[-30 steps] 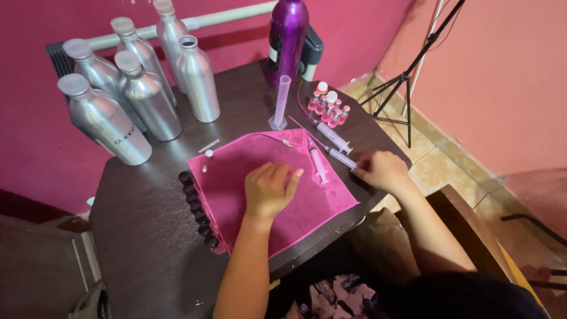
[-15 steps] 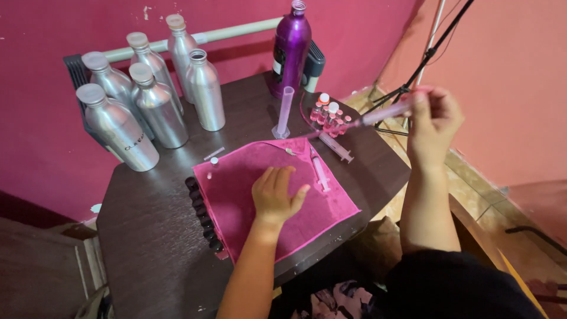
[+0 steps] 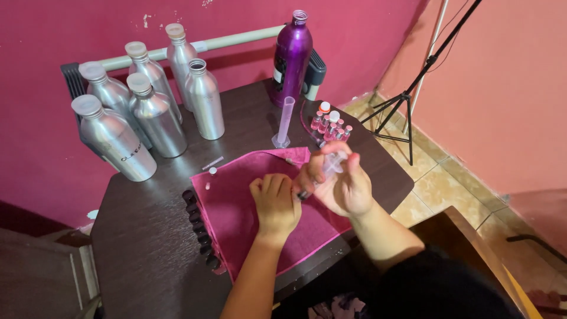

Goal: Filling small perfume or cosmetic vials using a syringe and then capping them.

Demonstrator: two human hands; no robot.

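Observation:
My right hand (image 3: 344,184) grips a clear syringe (image 3: 328,167), held tilted with its dark tip pointing down towards my left hand. My left hand (image 3: 275,204) lies on the magenta cloth (image 3: 236,207), fingers curled together; whether it holds anything small under them is hidden. Both hands meet over the middle of the cloth, on the dark table (image 3: 147,236).
Several silver metal bottles (image 3: 150,115) stand at the back left. A purple bottle (image 3: 290,59) and a clear measuring cylinder (image 3: 284,121) stand behind the cloth, with small pink vials (image 3: 329,125) to the right. A row of black caps (image 3: 198,227) lines the cloth's left edge. A tripod (image 3: 407,94) stands on the floor.
My right hand picked the syringe up from the cloth's right edge, lifted it high to the right, then brought it down beside my left hand.

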